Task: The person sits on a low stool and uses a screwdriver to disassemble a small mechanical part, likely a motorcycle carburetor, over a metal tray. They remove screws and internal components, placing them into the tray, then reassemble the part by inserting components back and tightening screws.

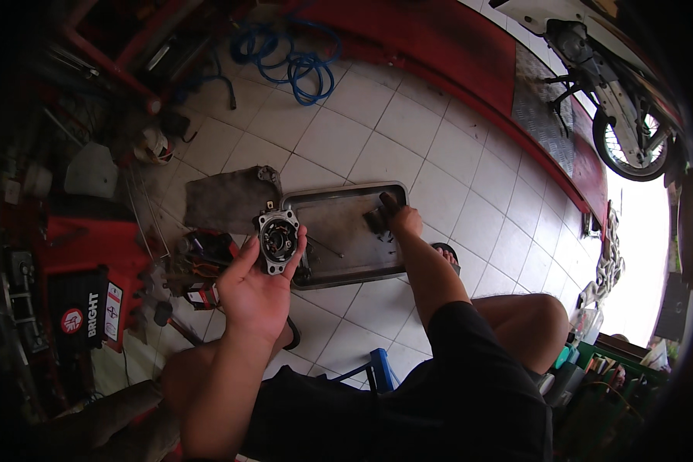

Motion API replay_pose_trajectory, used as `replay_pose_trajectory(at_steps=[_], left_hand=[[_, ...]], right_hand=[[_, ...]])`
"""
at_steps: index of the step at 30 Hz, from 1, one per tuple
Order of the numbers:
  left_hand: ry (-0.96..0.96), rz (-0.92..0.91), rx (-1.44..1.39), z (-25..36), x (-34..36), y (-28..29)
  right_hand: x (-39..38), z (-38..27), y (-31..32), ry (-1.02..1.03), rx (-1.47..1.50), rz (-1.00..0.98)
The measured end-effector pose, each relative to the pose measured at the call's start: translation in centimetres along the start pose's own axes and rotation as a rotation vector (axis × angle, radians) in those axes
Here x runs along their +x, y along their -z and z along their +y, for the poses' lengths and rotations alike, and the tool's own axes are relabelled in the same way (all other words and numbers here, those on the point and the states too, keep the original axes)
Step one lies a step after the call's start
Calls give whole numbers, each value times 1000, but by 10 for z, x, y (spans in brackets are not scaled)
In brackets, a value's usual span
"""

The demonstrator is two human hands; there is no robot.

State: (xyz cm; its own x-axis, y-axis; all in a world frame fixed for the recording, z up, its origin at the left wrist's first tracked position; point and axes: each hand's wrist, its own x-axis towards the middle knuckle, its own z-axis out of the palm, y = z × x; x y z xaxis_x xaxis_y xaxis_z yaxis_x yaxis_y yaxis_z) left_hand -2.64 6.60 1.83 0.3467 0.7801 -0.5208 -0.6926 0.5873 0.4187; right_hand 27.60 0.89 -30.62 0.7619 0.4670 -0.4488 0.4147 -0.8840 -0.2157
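Raised over my lap, my left hand (260, 289) grips a round metal housing (278, 238) between thumb and fingers. The housing has a silver flange with bolt holes and a dark hollow centre with small parts inside. My right hand (407, 223) is closed at the right side of a shallow grey metal tray (350, 280). A stubby dark piece (390, 202) sticks out at the fingers; its kind cannot be made out. Beside it, dark small parts (376, 222) show in the tray. A thin rod (329, 247) lies farther left in it.
Beyond the housing lies a grey flat sheet (227, 199). A coiled blue hose (296, 65) rests on the tiled floor. Red machinery (69, 308) and hand tools crowd the left. A red motorcycle lift (470, 58) runs across the far right, under a motorcycle (620, 115).
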Motion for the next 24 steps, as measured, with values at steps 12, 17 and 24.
replay_pose_trajectory(at_steps=[12, 17, 24], left_hand=[[-544, -334, 765, -12, -1, -16], [-676, -451, 777, 1, -15, -30], [81, -503, -64, 17, -20, -46]], right_hand=[[-11, 20, 66, 211, 850, -333], [-92, -30, 183, 432, 893, -849], [-197, -10, 279, 548, 1311, -931]])
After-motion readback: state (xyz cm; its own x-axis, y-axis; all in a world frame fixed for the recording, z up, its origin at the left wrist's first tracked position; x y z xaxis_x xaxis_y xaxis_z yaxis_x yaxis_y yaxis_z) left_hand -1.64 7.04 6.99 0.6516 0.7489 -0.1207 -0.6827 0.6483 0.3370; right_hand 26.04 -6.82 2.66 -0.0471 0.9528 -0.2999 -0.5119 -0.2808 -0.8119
